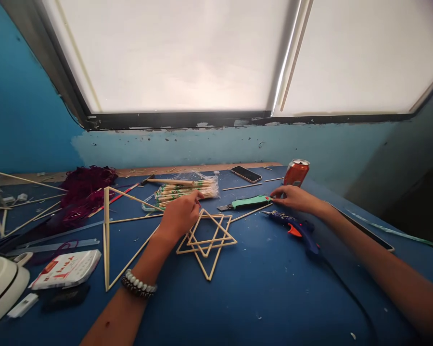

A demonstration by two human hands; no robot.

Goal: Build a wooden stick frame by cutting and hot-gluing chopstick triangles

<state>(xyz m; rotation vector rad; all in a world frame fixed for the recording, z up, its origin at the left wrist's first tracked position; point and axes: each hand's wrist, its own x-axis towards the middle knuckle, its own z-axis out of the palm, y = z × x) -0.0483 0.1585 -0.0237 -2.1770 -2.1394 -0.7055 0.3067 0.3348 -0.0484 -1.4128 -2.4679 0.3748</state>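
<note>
My left hand [180,215], a bracelet on its wrist, is over the left edge of a six-pointed star frame of thin wooden sticks [208,241]. Its fingers are curled together, and whatever is between them is hidden. Beyond it lies a bundle of bamboo sticks [205,188] in clear plastic. My right hand [293,197] has its fingertips closed at the back end of a green utility knife [250,202], whose blade points left. Just below the knife, a loose stick [250,212] runs from the star toward the right fingertips. A blue glue gun [292,226] lies nearer me.
A larger stick frame [107,240] stands left of my left arm. Farther left are purple yarn [81,192], a white-and-red packet [68,268] and a white appliance [2,288]. A phone [246,174] and an orange can [296,173] are at the back. The glue gun's cord [346,288] trails toward me.
</note>
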